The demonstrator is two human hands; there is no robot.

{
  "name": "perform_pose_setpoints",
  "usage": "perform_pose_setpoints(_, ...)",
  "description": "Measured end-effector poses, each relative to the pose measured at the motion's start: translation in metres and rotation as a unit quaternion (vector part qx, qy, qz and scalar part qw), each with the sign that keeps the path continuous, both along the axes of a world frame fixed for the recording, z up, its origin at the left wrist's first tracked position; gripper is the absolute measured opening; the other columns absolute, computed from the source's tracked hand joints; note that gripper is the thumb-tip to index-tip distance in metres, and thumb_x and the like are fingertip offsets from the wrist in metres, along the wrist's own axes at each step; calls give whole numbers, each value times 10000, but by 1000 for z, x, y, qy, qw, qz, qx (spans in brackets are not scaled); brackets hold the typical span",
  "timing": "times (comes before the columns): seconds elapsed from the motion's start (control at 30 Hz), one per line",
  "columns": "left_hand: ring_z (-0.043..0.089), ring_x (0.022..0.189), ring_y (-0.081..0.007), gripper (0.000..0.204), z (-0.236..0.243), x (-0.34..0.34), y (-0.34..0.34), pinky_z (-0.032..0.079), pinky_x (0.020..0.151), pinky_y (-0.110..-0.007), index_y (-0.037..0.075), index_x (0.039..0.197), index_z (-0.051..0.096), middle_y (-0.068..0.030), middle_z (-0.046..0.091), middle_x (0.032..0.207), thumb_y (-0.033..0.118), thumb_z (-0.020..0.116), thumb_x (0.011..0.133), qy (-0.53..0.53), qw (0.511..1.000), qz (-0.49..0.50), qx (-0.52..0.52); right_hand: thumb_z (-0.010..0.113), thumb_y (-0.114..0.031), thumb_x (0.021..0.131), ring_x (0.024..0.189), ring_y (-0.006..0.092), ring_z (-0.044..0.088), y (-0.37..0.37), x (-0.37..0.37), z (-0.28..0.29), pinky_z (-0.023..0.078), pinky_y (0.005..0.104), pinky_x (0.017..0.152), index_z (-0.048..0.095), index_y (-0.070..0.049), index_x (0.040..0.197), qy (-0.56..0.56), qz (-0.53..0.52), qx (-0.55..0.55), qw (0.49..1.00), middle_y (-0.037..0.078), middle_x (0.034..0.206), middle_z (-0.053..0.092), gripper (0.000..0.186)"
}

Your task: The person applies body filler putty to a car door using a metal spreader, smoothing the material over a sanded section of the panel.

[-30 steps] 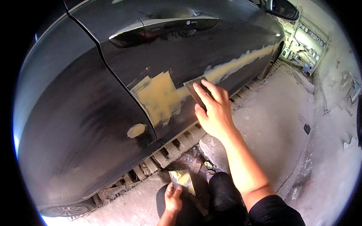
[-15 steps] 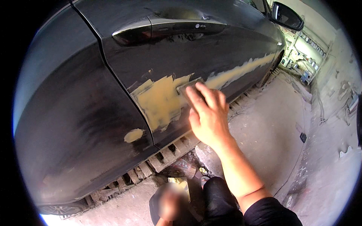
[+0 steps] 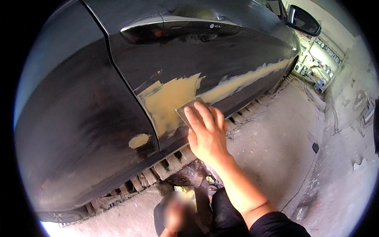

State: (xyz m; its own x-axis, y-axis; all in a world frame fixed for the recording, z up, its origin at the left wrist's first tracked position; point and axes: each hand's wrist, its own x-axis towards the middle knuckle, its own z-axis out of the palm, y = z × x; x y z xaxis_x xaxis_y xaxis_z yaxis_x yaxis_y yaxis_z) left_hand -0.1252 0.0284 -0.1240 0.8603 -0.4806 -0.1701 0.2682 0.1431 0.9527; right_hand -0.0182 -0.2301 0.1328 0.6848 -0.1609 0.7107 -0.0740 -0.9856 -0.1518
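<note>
My right hand (image 3: 207, 130) holds a flat, dark rectangular filler spreader (image 3: 182, 111), fingers pressed on its back. The spreader lies against the lower right part of a wide patch of tan body filler (image 3: 167, 98) on a dark car door (image 3: 177, 59). A long tan strip of filler (image 3: 248, 79) runs from there toward the front of the car. Beyond the door gap sits a small oval filler spot (image 3: 139, 140). Low in the view my left hand (image 3: 173, 215) is blurred, its fingers hidden. Beside it shows a flat piece with yellowish filler (image 3: 188, 193).
Above the filler are a door handle (image 3: 181, 27) and, farther forward, a side mirror (image 3: 304, 20). Slatted, dusty edging (image 3: 162, 170) runs beneath the car. Dusty concrete floor (image 3: 272, 134) extends to the right, with a thin cable and a small black object (image 3: 315, 147). Lit shelves (image 3: 325, 55) stand far off.
My right hand and the spreader have moved down and to the left across the filler, uncovering the patch's upper right edge. The whole view has shifted slightly.
</note>
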Motion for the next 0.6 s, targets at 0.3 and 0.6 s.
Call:
perform_pose_setpoints(0.3, 582, 1032, -147, 317, 7, -2, 1, 420, 939, -289, -7, 1203, 557, -54, 633, 1140, -52, 528, 891, 28, 1000, 13, -6, 640, -137, 755, 1141, 358, 418, -17, 11, 57, 404, 522, 872, 516, -152, 1311, -10, -1, 8, 1000, 97, 1365, 413, 570)
perform_pose_setpoints(0.6, 593, 1005, -147, 300, 17, 6, 4, 445, 905, -287, 3, 1179, 565, -52, 635, 1125, -55, 531, 887, 68, 997, 44, -12, 679, -129, 724, 1170, 393, 389, -17, 14, -11, 372, 538, 928, 474, -191, 1369, -26, 33, 25, 999, 85, 1417, 369, 680)
